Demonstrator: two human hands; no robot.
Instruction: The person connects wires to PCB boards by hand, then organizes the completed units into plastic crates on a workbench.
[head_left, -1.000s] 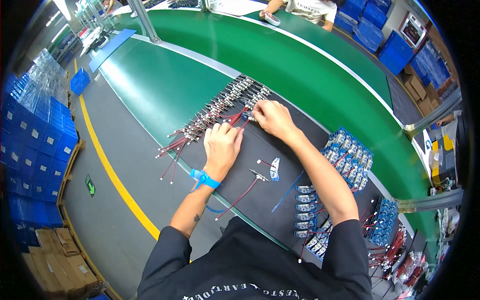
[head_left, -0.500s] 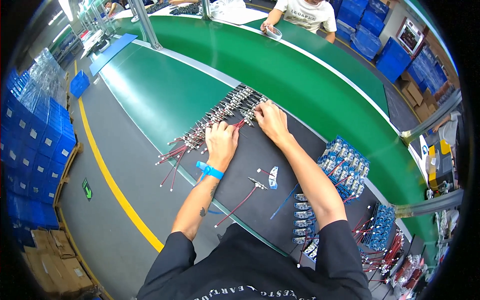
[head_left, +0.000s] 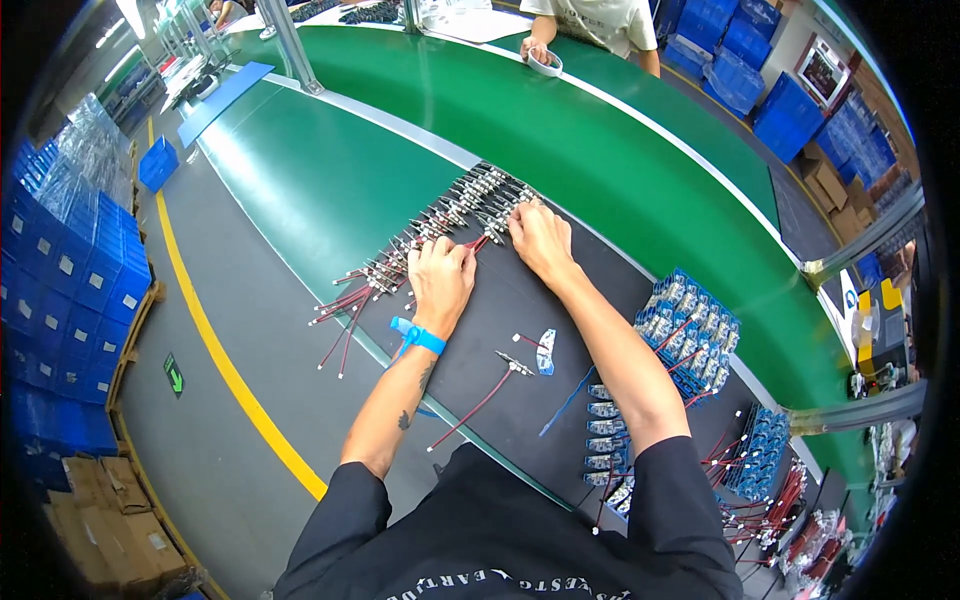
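Near edge of the dark desk (head_left: 485, 315): loose wired part (head_left: 516, 366), metal-and-black body, long red lead trailing toward the body. Probably very light; body stiff, lead limp, its joint likely the fragile spot. Best held by the body, not tugged by the lead.

Beside it, slightly right, a white-and-blue piece (head_left: 545, 352), touched by neither hand.

Farther out, left hand (head_left: 441, 285): fingers bent and bunched, red leads (head_left: 479, 243) just past the thumb side; pinch hidden, cannot tell. Right hand (head_left: 541, 238): fingers curled at the right end of the packed wired parts (head_left: 450, 212); grip also can't be told. Those parts lie just beyond both sets of fingers, spreading leftward.
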